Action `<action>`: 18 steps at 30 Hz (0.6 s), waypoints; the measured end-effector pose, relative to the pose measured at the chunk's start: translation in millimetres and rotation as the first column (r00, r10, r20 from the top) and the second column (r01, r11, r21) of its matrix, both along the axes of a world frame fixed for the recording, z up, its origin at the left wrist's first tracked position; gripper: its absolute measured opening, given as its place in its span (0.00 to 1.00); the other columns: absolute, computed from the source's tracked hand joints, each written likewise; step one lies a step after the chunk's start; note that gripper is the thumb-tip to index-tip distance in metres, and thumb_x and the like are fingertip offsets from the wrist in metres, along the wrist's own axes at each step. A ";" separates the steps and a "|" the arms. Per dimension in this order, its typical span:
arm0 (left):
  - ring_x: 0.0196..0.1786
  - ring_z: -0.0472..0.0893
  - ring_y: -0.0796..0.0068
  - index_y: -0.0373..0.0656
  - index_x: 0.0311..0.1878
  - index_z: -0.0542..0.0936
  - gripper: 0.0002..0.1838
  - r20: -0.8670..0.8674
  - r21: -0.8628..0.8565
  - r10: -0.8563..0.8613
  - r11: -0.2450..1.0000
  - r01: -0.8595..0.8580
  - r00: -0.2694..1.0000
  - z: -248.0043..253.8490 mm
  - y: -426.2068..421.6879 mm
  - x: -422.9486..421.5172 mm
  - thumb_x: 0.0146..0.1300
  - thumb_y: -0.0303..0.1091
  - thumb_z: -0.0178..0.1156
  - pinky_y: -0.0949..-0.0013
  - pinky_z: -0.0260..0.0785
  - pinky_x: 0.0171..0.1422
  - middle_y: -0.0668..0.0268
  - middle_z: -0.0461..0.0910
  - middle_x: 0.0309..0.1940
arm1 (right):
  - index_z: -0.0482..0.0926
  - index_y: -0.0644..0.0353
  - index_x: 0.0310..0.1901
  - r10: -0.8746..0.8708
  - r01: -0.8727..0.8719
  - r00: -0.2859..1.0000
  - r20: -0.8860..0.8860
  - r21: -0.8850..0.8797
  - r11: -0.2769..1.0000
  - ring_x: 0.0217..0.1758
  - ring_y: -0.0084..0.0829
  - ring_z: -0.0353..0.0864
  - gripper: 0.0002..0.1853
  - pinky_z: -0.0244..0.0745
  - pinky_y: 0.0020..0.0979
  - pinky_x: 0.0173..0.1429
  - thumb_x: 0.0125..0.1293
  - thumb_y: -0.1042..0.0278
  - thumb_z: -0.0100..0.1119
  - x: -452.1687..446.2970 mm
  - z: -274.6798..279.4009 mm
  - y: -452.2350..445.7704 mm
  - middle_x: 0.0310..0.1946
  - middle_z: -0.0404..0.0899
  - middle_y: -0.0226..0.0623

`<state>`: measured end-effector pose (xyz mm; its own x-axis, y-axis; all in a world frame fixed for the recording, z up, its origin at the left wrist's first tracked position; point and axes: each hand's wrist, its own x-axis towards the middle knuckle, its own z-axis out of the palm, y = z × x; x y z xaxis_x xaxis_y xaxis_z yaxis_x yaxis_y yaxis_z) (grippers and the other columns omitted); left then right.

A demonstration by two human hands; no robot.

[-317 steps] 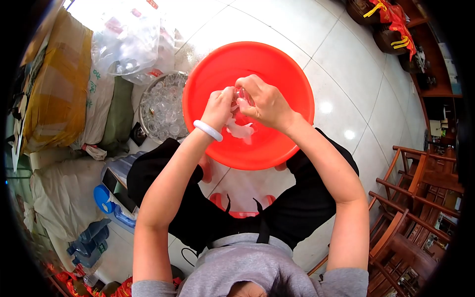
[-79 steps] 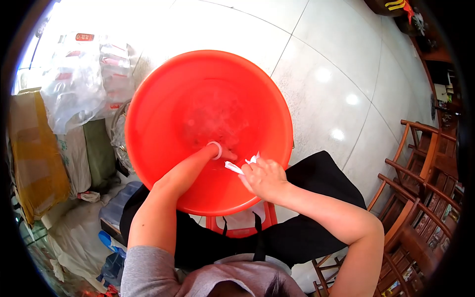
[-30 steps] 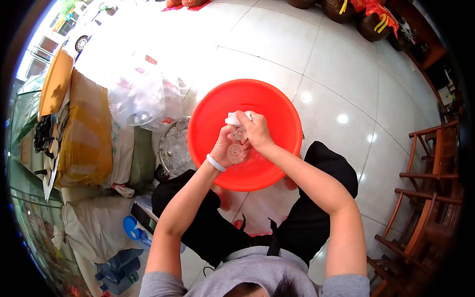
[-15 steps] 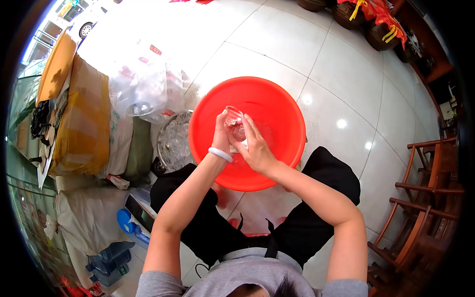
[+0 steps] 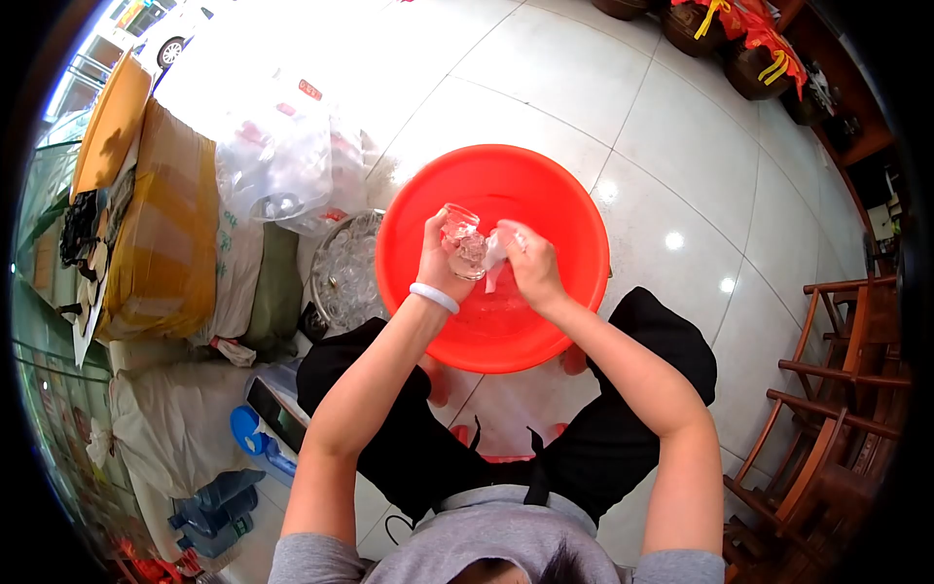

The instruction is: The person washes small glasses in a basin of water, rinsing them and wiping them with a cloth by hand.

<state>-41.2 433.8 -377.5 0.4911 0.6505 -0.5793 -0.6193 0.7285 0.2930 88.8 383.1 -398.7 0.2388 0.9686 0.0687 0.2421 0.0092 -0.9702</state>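
Over the large red basin (image 5: 409,292), my left hand (image 5: 444,265) is closed around small clear glasses (image 5: 469,255), at least two of them. A white bracelet (image 5: 434,298) circles my left wrist. My right hand (image 5: 531,263) pinches a crumpled white cloth (image 5: 497,251), which hangs just right of the glasses. Clear water seems to lie in the bottom of the basin. A round metal tray (image 5: 321,310) heaped with clear glassware (image 5: 350,273) stands left of the basin, partly hidden behind its rim.
Clear plastic bags (image 5: 292,165) and a taped cardboard box (image 5: 161,234) stand at the left. Beside my left knee lie a phone (image 5: 275,413) and a blue-capped bottle (image 5: 249,429). Wooden chairs (image 5: 837,389) stand at the right, dark jars (image 5: 754,68) at the back right.
The basin stood larger in view earlier, with my left hand down inside it. Since half a second ago, my right hand has moved away from the glasses to the right, drawing the white cloth with it.
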 end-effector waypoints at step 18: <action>0.35 0.75 0.69 0.38 0.44 0.73 0.17 -0.026 0.084 -0.449 0.889 0.449 0.893 6.8 -5.6 -11.1 0.62 0.42 0.44 0.71 0.69 0.40 0.59 0.76 0.34 | 0.76 0.65 0.30 -0.232 0.094 0.824 -0.517 -0.279 0.956 0.23 0.28 0.76 0.17 0.71 0.27 0.27 0.61 0.58 0.44 28.8 4.2 23.0 0.21 0.75 0.36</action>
